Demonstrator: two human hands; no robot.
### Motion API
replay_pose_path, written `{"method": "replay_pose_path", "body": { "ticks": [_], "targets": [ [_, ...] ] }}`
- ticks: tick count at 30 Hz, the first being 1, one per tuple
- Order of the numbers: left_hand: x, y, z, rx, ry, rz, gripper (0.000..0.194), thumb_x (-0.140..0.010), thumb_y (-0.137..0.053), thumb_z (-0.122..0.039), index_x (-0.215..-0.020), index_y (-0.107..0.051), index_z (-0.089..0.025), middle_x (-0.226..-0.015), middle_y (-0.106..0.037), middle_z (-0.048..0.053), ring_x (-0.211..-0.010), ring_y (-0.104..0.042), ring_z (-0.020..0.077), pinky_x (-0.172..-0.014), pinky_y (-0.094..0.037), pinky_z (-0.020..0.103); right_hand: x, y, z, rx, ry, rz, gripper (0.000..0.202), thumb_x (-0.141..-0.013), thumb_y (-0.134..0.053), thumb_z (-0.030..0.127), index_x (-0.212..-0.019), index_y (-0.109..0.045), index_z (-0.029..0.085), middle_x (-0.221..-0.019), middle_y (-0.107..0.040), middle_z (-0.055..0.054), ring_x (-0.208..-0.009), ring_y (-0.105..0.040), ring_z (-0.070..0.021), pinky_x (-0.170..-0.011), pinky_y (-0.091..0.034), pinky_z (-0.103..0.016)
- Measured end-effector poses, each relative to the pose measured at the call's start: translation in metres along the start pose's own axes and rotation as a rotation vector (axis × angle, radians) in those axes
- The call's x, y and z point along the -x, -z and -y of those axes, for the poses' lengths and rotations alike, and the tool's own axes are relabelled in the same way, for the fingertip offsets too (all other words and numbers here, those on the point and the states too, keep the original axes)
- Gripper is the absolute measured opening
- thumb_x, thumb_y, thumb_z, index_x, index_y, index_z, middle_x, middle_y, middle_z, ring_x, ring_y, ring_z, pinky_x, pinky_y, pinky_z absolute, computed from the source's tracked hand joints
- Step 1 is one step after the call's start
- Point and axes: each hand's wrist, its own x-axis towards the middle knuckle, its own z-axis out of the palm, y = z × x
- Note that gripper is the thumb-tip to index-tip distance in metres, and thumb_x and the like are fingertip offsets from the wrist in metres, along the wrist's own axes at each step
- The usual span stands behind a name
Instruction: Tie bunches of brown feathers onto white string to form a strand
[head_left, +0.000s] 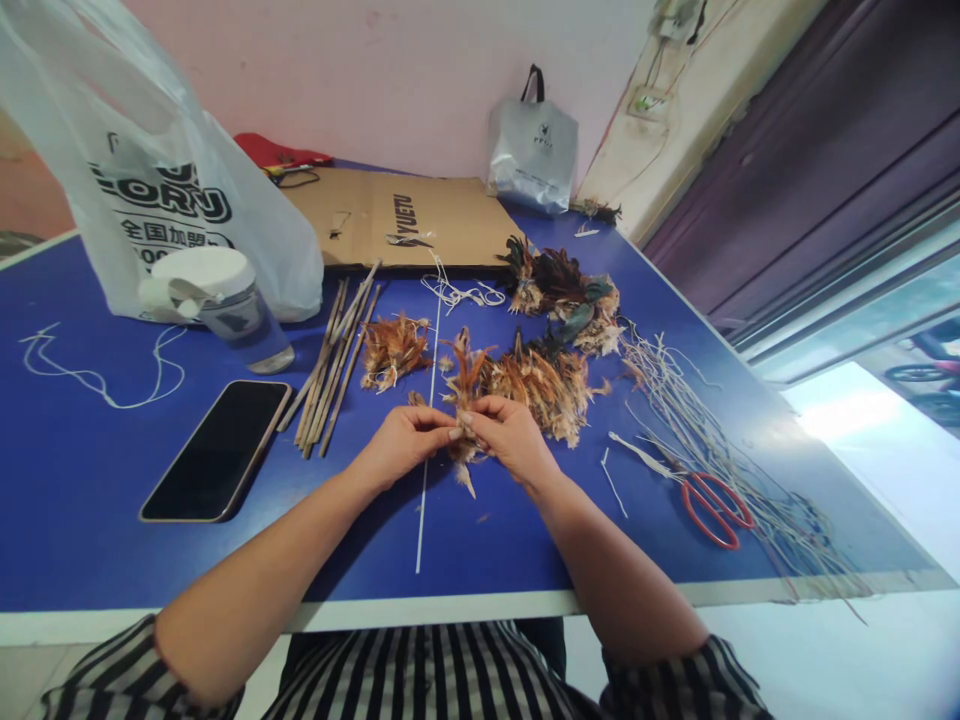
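Both hands meet over the blue table, pinching a small bunch of brown feathers (468,372) between them. My left hand (409,440) has its thumb and forefinger closed at the lower part of the bunch. From the other side, my right hand (514,435) grips the same part; the exact pinch point is partly hidden by the fingers. Just right of the hands lies a pile of brown feathers (551,390), with dark feathers (562,285) behind it. A smaller orange-brown feather clump (395,350) rests to the left. Beneath the hands runs a thin white strip (421,520).
Left are thin sticks (334,370), a phone (217,450), a lidded plastic cup (244,320) and a white plastic bag (187,190). Right lie red-handled scissors (716,510) and a tangle of cords (690,410). Cardboard (442,215) and a silver bag (534,150) stand at the back.
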Motion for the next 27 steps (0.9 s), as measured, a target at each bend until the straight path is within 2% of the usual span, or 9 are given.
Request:
{"method": "replay_pose_path", "body": {
  "ticks": [7, 11, 19, 23, 27],
  "targets": [
    [-0.0018, 0.0071, 0.0024, 0.042, 0.050, 0.013, 0.022, -0.062, -0.072, -0.033, -0.070, -0.070, -0.012, -0.049, -0.056, 0.002, -0.040, -0.043, 0.0068, -0.038, -0.030, 0.019, -0.0002, 0.0059, -0.0009, 0.111, 0.000, 0.075, 0.021, -0.066, -0.063, 0.034, -0.070, -0.057, 0.014, -0.045, -0.046, 0.006, -0.039, -0.036, -0.0043, -0.038, -0.026, -0.017],
    [-0.0019, 0.0060, 0.0029, 0.108, 0.086, 0.054, 0.022, -0.062, -0.072, -0.032, -0.071, -0.069, -0.011, -0.063, -0.064, 0.007, -0.046, -0.049, 0.0081, -0.039, -0.033, 0.018, 0.0000, 0.0076, -0.0007, 0.077, -0.024, 0.110, 0.019, -0.066, -0.063, 0.032, -0.069, -0.056, 0.015, -0.046, -0.047, 0.006, -0.038, -0.037, -0.0041, -0.038, -0.026, -0.016],
    [-0.0059, 0.0033, 0.0086, 0.213, 0.084, -0.112, 0.025, -0.057, -0.076, -0.031, -0.072, -0.070, -0.012, -0.055, -0.061, 0.003, -0.047, -0.050, 0.0079, -0.042, -0.033, 0.017, -0.0035, 0.0049, -0.0051, 0.111, -0.002, 0.037, 0.020, -0.064, -0.063, 0.033, -0.068, -0.057, 0.014, -0.047, -0.047, 0.006, -0.040, -0.038, -0.0047, -0.039, -0.029, -0.017],
    [-0.0064, 0.0010, 0.0094, 0.313, 0.089, -0.140, 0.023, -0.054, -0.078, -0.027, -0.069, -0.071, -0.012, -0.055, -0.061, 0.001, -0.046, -0.048, 0.0054, -0.041, -0.032, 0.016, -0.0022, 0.0019, -0.0028, 0.146, 0.036, 0.061, 0.019, -0.065, -0.063, 0.033, -0.068, -0.056, 0.015, -0.049, -0.048, 0.005, -0.041, -0.039, -0.0051, -0.040, -0.030, -0.018],
    [-0.0053, -0.0001, 0.0086, 0.407, 0.145, -0.132, 0.022, -0.052, -0.079, -0.022, -0.070, -0.069, -0.012, -0.058, -0.063, 0.001, -0.051, -0.055, 0.0068, -0.046, -0.042, 0.015, -0.0010, 0.0010, -0.0025, 0.174, 0.007, 0.077, 0.020, -0.066, -0.063, 0.034, -0.069, -0.057, 0.015, -0.047, -0.048, 0.005, -0.040, -0.038, -0.0053, -0.041, -0.029, -0.018]
  ]
}}
